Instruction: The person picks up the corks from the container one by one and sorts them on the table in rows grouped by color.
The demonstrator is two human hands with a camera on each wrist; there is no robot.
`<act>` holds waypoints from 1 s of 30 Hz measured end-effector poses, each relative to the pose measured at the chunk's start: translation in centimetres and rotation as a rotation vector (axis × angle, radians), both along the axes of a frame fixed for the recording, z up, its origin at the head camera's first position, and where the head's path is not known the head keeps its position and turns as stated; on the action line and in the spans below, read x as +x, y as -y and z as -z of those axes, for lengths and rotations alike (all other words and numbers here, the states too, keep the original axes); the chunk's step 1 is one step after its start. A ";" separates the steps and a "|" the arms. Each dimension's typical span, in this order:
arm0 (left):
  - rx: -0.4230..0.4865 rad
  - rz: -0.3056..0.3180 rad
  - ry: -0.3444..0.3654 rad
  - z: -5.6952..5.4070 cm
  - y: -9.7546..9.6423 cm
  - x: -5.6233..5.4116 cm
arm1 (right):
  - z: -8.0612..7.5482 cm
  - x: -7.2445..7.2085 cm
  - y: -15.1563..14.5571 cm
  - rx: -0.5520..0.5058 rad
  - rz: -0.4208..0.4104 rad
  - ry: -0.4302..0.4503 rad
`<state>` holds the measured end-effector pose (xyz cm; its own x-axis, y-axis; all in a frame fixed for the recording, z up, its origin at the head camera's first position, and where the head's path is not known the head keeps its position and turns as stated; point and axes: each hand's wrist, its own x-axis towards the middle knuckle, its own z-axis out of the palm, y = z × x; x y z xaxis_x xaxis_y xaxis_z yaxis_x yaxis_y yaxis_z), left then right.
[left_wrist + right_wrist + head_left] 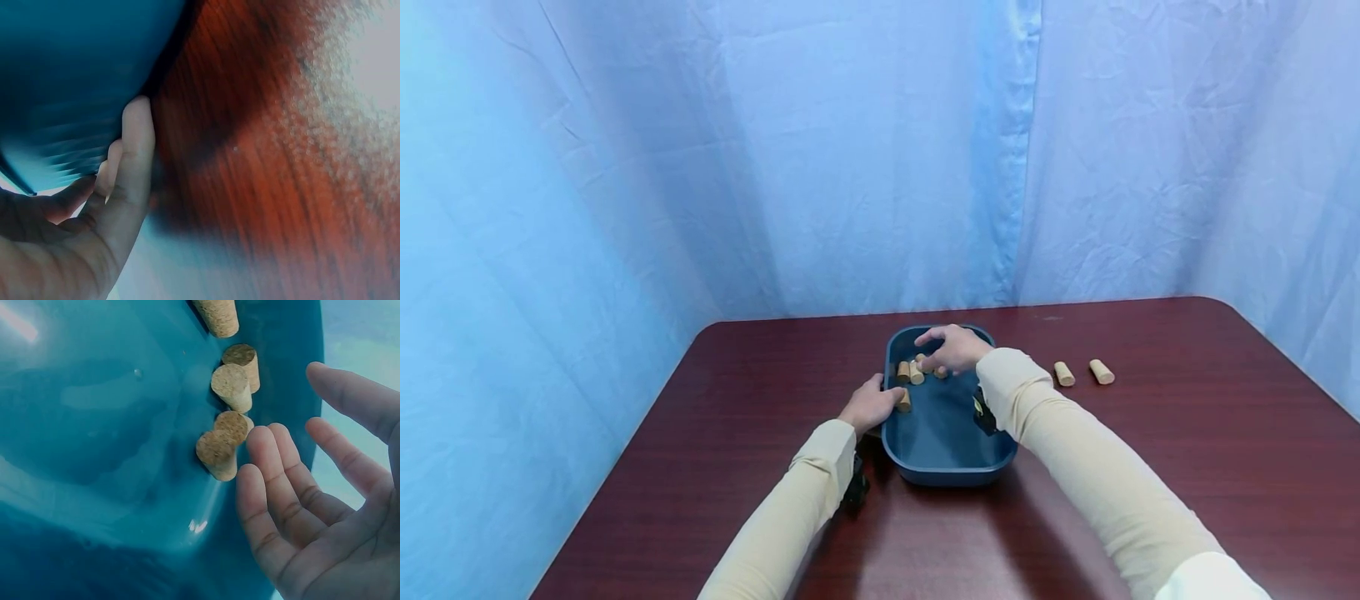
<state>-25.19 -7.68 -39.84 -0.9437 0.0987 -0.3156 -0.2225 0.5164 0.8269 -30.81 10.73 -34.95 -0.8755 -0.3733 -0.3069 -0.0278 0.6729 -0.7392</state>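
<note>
A dark blue plastic tub [951, 475] stands on the table with several tapered cork stoppers lying inside along its left part. My left hand [867, 406] holds the tub's left side, thumb over the rim and fingers [136, 150] against the outer wall. Close to that thumb lies one cork stopper [905, 403]. Above the tub's far part hovers my right hand [955, 348], its fingers spread and nothing between them. In the right wrist view its fingertips are right beside a pair of touching cork stoppers [216, 454], with more cork stoppers [231, 386] further along the wall.
Two more cork stoppers, one nearer [1063, 373] and one further right [1102, 372], lie on the dark red wooden table [1187, 467] to the right of the tub. Light blue curtains [865, 167] hang behind the table and at its sides.
</note>
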 end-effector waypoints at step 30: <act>0.013 0.014 -0.020 0.0 0.2 0.0 | 3.2 -1.1 1.2 -0.019 0.077 0.067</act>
<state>-25.16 -7.91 -39.82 -0.9482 0.1159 -0.2957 -0.1991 0.5085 0.8377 -31.91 9.55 -38.16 -0.8795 -0.3119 -0.3595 0.0735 0.6573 -0.7500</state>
